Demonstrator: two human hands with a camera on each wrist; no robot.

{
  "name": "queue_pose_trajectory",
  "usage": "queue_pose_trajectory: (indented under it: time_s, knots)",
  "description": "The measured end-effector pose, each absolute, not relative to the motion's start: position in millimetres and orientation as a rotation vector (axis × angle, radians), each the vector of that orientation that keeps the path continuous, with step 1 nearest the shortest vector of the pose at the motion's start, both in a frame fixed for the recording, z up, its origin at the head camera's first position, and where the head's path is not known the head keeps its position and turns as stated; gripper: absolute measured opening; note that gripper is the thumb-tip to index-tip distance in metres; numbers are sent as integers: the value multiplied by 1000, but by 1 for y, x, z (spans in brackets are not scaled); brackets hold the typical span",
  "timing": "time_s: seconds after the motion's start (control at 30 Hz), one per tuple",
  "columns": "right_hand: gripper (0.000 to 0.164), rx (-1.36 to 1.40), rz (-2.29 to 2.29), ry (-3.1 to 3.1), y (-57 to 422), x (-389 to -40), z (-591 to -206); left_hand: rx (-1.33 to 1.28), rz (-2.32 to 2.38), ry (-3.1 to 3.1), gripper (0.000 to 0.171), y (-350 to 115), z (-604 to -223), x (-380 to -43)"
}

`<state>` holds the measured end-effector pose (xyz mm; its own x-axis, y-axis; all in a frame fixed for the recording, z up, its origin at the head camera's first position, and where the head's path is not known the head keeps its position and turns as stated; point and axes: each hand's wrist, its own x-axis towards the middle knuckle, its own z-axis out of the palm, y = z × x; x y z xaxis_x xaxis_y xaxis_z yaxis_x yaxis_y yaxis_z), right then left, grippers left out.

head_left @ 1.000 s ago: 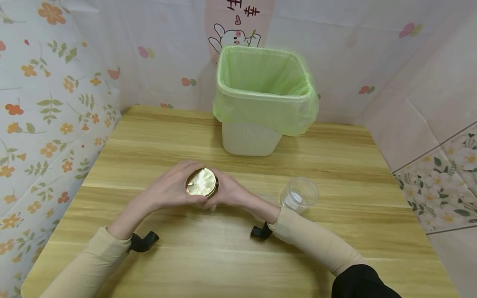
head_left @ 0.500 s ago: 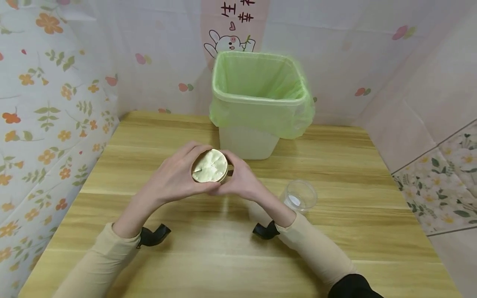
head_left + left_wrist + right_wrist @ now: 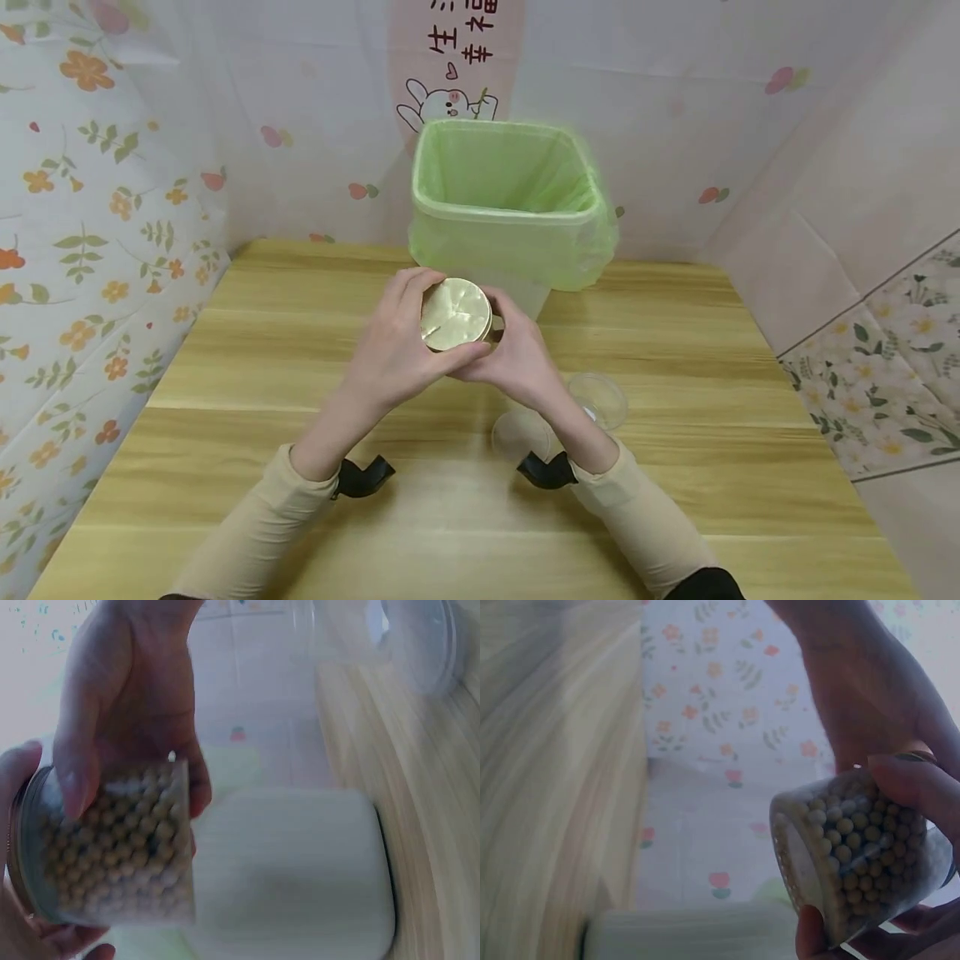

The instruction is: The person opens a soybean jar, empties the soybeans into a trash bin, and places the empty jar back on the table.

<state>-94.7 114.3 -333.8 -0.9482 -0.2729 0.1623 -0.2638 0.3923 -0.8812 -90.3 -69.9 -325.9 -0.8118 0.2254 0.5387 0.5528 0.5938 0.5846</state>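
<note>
A clear jar (image 3: 120, 851) full of small round tan beads or beans is held up over the table between both hands. Its top is a gold-coloured foil disc (image 3: 456, 314), facing up toward the head camera. My left hand (image 3: 386, 350) curls round the jar's left side, with the thumb along its near side. From the right, my right hand (image 3: 521, 350) grips the opposite side, the fingers bent behind it. The right wrist view shows the jar (image 3: 855, 851) tilted, with its clear base and a fingertip at the base edge.
Behind the hands stands a white bin lined with a green bag (image 3: 510, 250). A clear plastic cup (image 3: 611, 402) sits on the wooden table (image 3: 720, 500) by the right forearm, and a clear round lid (image 3: 517, 435) lies nearer. Patterned walls enclose the back and sides.
Both hands have carried the jar rightward and farther up in the head view, now overlapping the bin. The head view has shifted slightly. The clear round lid shows more plainly.
</note>
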Motion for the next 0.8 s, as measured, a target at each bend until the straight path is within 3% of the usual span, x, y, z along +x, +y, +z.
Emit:
queue_pose_trajectory:
  time_s: [0.2, 0.43, 0.8]
  knots:
    - [89, -544, -1678, 2540, 121, -99, -331, -673, -1323, -2372, 96, -65, -332, -90]
    - [87, -583, -1671, 2429, 133, -103, -328, -1107, -1691, -2334, 71, -84, -325, -93]
    - [88, -665, -1603, 2304, 143, -105, -323, -1232, -1765, -2391, 82, -98, -324, -107]
